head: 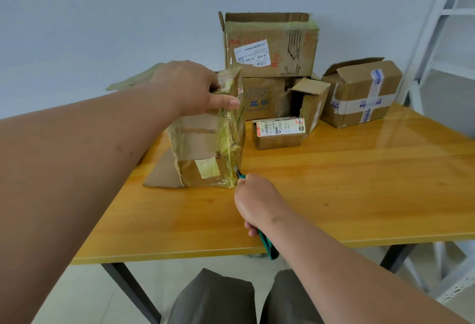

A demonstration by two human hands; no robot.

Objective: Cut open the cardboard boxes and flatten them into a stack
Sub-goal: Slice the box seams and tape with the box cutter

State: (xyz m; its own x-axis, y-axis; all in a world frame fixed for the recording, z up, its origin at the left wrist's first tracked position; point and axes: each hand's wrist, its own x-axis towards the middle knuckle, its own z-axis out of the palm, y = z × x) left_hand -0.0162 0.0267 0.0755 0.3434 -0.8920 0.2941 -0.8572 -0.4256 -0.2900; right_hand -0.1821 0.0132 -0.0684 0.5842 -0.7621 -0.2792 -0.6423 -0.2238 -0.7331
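The job looks to be in its early part: one taped box [208,138] stands upright on the desk [334,195] towards its left side, being cut, with a loose flap lying flat on the desk at its near left foot, while no flattened stack shows anywhere on the desk. Still waiting along the far edge are a large labelled box [270,43] set on top of a printed box [259,97], an open small box [305,102] in front of them, a little labelled carton [279,132] nearer the middle, and a blue-taped box [359,92] at the far right; all of these keep their box shape. The left hand [190,87] grips the top of the taped box, fingers over its upper edge and thumb laid along the near face, steadying it. The right hand [257,200] is curled round a green-handled knife [267,244], whose tip meets the box's near right vertical corner low down, just above the desk. So the box sits between the two hands, held from above and cut from the lower right.
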